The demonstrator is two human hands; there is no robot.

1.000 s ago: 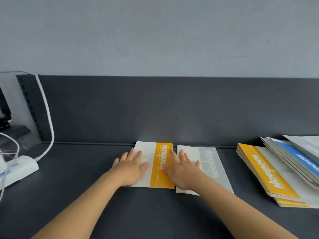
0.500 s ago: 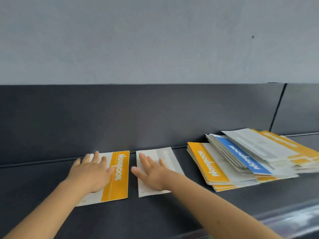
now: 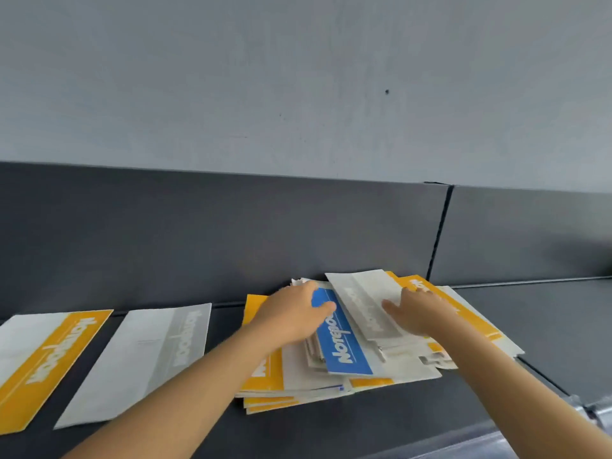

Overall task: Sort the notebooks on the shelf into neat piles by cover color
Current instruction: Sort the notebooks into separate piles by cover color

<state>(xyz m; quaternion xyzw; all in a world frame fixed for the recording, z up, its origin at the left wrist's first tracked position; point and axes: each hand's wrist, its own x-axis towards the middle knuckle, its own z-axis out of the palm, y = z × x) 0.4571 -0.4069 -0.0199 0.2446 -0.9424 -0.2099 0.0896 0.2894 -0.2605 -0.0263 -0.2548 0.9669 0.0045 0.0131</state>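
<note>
On the dark shelf (image 3: 331, 429), an orange-banded notebook (image 3: 49, 359) lies flat at the far left, and a grey-banded notebook (image 3: 142, 359) lies just right of it. Further right is a loose mixed pile (image 3: 298, 382) of orange, blue and grey notebooks. A blue-banded notebook (image 3: 344, 346) shows near the pile's top, partly covered by a grey-banded one (image 3: 361, 299). My left hand (image 3: 294, 313) rests on the pile's left part, thumb on the blue band. My right hand (image 3: 417, 313) lies flat on the grey top notebook, fingers reaching an orange one (image 3: 463, 313).
The dark back panel (image 3: 231, 243) stands right behind the notebooks, with a vertical seam (image 3: 438, 233) behind the pile. More shelf (image 3: 546, 326) extends to the right of the pile. A metal front rail (image 3: 592, 412) runs along the lower right.
Both hands left the orange and grey single notebooks and moved right onto the mixed pile. The view swung right, so the two single notebooks now sit at the left.
</note>
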